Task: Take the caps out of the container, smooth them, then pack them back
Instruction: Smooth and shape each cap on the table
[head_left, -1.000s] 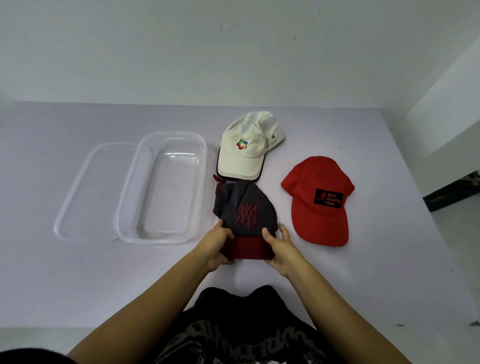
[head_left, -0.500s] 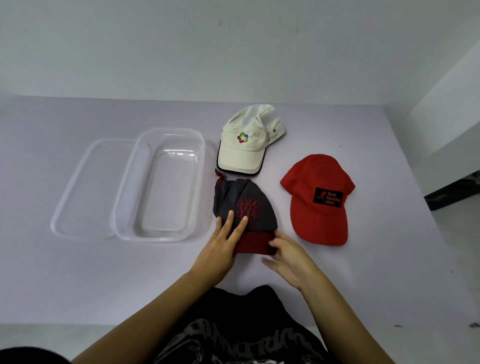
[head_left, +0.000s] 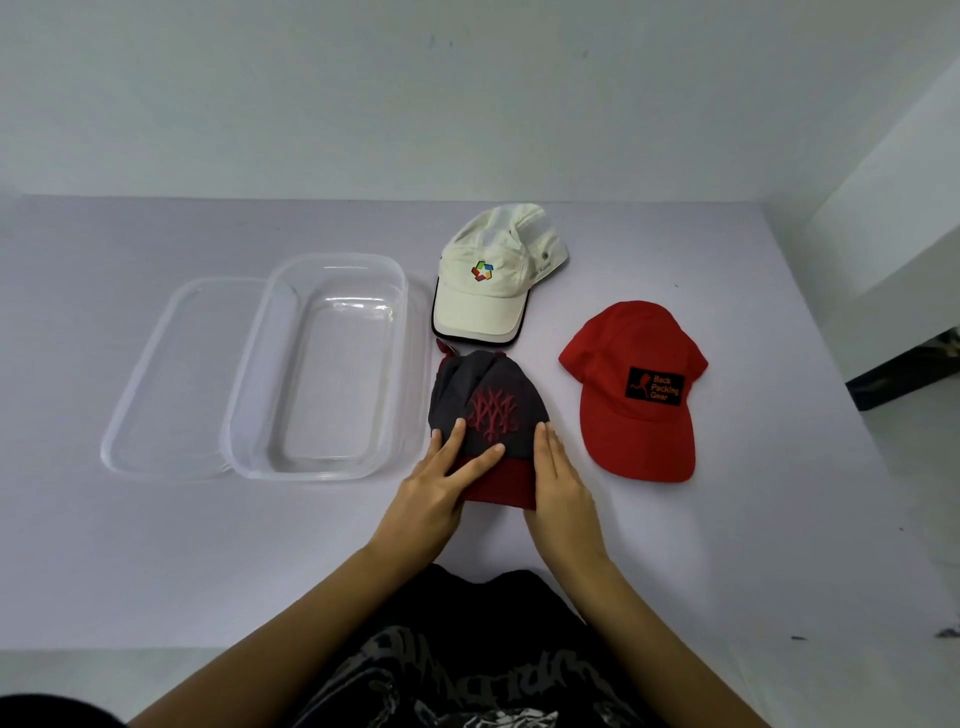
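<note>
The pale table (head_left: 156, 545) carries everything. On its left part stands the clear container (head_left: 322, 467), with no cap inside, and its lid (head_left: 182, 374) lies partly under its left side.

Three caps lie to the right of the container, all outside of it. The red cap (head_left: 639, 389) is the farthest right and the white cap (head_left: 488, 291) is the farthest back. The grey cap (head_left: 488, 395) with the dark red brim lies between the container and the red cap, just in front of the white one. Its long axis runs from far to near: the crown is away from the person and the brim points toward the person.

Both hands rest flat on this cap with straight fingers and grasp nothing. The left hand (head_left: 436, 488) covers the left side of the brim and its fingers reach onto the crown. The right hand (head_left: 558, 478) lies along the right edge.

One second ago both hands pinched the brim at its sides. Half a second ago the right hand was curled at the near corner of the brim; now it is stretched forward beside the crown.
</note>
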